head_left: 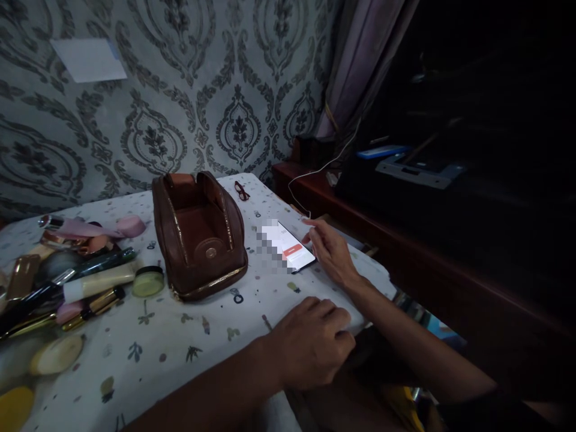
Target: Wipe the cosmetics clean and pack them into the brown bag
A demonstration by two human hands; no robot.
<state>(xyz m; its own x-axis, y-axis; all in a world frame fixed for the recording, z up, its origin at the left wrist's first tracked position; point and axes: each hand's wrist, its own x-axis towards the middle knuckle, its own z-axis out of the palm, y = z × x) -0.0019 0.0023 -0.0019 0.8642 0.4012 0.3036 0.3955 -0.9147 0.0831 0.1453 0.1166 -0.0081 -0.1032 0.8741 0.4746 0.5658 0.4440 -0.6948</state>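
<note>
A phone [294, 249] with a lit white screen and a red-orange button lies flat on the cloth-covered table; part of it is pixelated. Beside its right edge is my right hand [332, 249], holding nothing, the index finger stretched out and the others partly bent. Whether a fingertip touches the phone, I cannot tell. My left hand [312, 339] rests at the near table edge with its fingers curled in; no object shows in it. Left of the phone stands a brown cosmetic bag [200, 240], its zip open and its visible inside bare.
Makeup items, including a cream tube [99, 282] and a green jar [148, 281], are heaped on the left of the patterned tablecloth [180, 348]. Glasses [242, 191] lie behind the phone. A white cable [330, 162] runs across the dark red furniture [310, 180] at the right.
</note>
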